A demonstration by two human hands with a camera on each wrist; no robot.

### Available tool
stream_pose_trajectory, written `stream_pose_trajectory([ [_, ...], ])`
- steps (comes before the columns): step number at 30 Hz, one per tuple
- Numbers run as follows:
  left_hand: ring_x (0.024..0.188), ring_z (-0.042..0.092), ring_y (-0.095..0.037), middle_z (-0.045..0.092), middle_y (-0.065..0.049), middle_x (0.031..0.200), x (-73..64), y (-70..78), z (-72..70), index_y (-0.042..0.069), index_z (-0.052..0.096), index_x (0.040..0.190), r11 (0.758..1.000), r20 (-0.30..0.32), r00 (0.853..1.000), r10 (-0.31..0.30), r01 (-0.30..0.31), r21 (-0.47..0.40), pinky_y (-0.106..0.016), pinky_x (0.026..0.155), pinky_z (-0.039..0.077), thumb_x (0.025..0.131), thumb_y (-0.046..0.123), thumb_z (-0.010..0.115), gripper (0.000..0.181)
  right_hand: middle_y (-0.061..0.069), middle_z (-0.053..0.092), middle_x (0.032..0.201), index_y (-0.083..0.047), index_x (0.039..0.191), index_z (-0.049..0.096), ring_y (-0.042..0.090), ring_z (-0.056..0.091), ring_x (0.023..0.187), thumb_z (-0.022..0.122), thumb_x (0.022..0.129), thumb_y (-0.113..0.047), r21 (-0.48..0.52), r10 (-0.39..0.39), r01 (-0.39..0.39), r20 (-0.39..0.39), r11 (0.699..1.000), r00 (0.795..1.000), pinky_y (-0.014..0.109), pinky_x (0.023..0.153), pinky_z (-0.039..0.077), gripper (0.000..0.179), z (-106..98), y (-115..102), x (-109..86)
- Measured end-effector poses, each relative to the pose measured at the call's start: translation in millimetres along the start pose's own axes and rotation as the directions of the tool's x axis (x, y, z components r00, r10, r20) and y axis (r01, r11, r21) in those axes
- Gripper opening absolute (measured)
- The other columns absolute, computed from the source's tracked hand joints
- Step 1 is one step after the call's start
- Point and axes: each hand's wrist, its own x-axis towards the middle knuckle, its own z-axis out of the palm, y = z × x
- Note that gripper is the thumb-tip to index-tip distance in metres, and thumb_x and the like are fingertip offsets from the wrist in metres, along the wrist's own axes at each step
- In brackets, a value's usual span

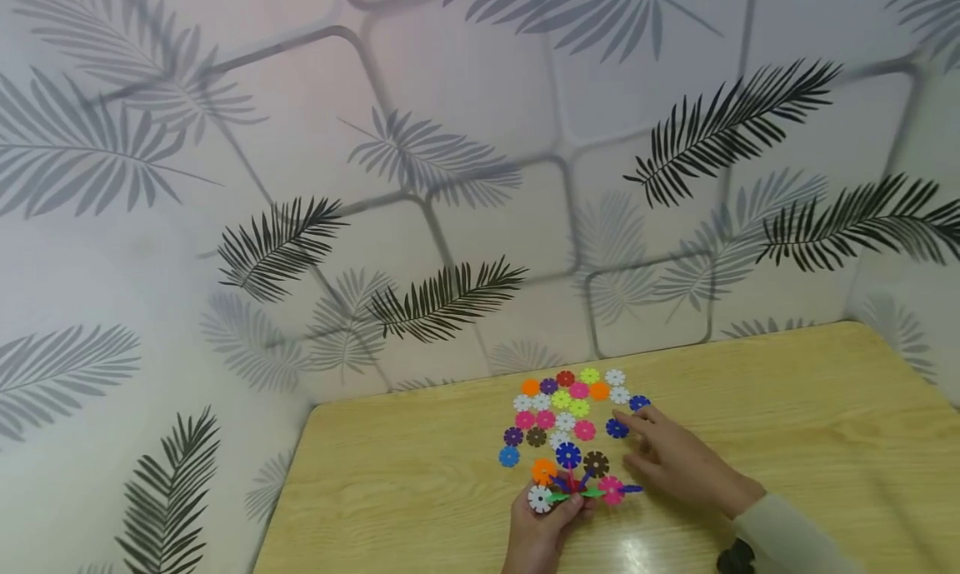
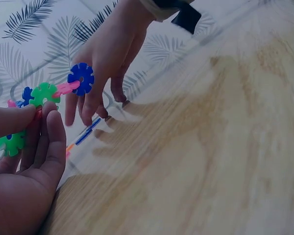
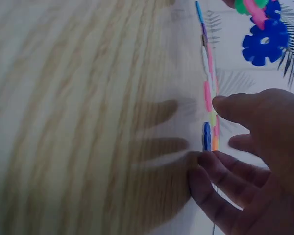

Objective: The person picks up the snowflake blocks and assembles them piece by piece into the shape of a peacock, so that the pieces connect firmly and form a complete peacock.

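My left hand (image 1: 534, 531) pinches a cluster of joined notched plastic discs (image 1: 568, 456) between thumb and fingers, low in the head view. Blue, brown, orange, white, pink and green discs stick out from it, and a small red part shows at the fingertips. My right hand (image 1: 678, 464) reaches over the table, fingers loosely extended and pointing down beside a loose blue disc (image 1: 617, 428). In the right wrist view, its fingertips (image 3: 206, 157) are close to the tabletop, just short of the blue disc (image 3: 207, 137), with nothing between thumb and fingers.
Loose notched discs in several colours (image 1: 561, 400) lie flat in a group beyond the held cluster. A second blue disc (image 1: 639, 403) lies at the group's right side. The wooden table (image 1: 405, 474) meets a leaf-patterned wall (image 1: 480, 249) at its back edge.
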Motion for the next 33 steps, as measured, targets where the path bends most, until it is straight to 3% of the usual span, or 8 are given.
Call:
stream_pose_trajectory([
  [4,0.096,0.081,-0.018,0.077,-0.008,0.113,-0.8,0.5,-3.0,-0.003,0.063,0.129,1.000,0.024,1.000,0.013,-0.012,-0.011,-0.032,0.094,0.067,0.096,-0.010,0.070,0.034,0.004,0.062,0.119,0.001,0.139,0.070,0.003,0.047,0.081,0.082,0.098,-0.024,-0.001,0.061,-0.061,0.048,0.998,0.997,0.020,0.067,0.047,0.050,6.6,-4.0,11.7],
  [9,0.096,0.081,-0.018,0.076,-0.008,0.113,-0.4,1.5,-1.0,-0.002,0.063,0.128,1.000,0.022,1.000,0.004,-0.003,-0.020,-0.032,0.093,0.067,0.096,-0.010,0.071,0.033,-0.001,0.063,0.108,-0.010,0.108,0.076,0.007,0.052,0.084,0.085,0.092,-0.011,0.040,0.117,-0.119,0.032,0.992,0.993,0.022,0.072,0.051,0.019,6.4,-4.7,13.9],
  [12,0.096,0.081,-0.018,0.076,-0.008,0.113,-0.9,3.2,0.0,-0.003,0.062,0.129,1.000,0.015,1.000,-0.006,0.006,-0.019,-0.033,0.094,0.067,0.096,-0.010,0.070,0.034,-0.004,0.065,0.102,-0.014,0.097,0.074,0.007,0.055,0.086,0.087,0.089,-0.008,0.058,0.121,-0.123,0.030,0.991,0.992,0.023,0.074,0.053,0.017,5.8,-2.7,12.3],
  [21,0.107,0.082,-0.025,0.076,-0.016,0.129,-3.6,4.6,-1.4,-0.006,0.053,0.146,0.997,0.015,0.998,-0.060,0.060,-0.037,-0.039,0.101,0.065,0.100,-0.006,0.070,0.049,-0.001,0.066,0.100,-0.009,0.117,0.074,0.003,0.054,0.083,0.087,0.087,-0.008,0.253,0.117,-0.128,0.059,0.959,0.991,0.020,0.070,0.051,0.032,8.5,5.3,-3.8],
  [28,0.103,0.083,-0.024,0.079,-0.015,0.126,-2.8,2.5,-2.6,-0.002,0.052,0.151,0.998,0.046,0.998,-0.049,0.050,-0.025,-0.040,0.100,0.065,0.099,-0.002,0.073,0.056,-0.003,0.075,0.100,-0.012,0.107,0.077,-0.001,0.064,0.085,0.083,0.092,-0.010,0.341,0.121,-0.109,-0.013,0.934,0.993,0.020,0.077,0.059,0.016,6.0,4.1,-16.5],
  [33,0.102,0.084,-0.023,0.079,-0.016,0.125,-3.5,4.3,-2.4,-0.003,0.051,0.149,0.999,0.054,0.997,-0.046,0.048,-0.026,-0.040,0.099,0.066,0.100,-0.002,0.073,0.054,-0.002,0.077,0.096,-0.009,0.108,0.076,0.000,0.067,0.083,0.082,0.093,-0.009,0.386,0.168,-0.146,-0.023,0.911,0.986,0.021,0.076,0.061,0.016,-1.6,-4.0,-22.5],
])
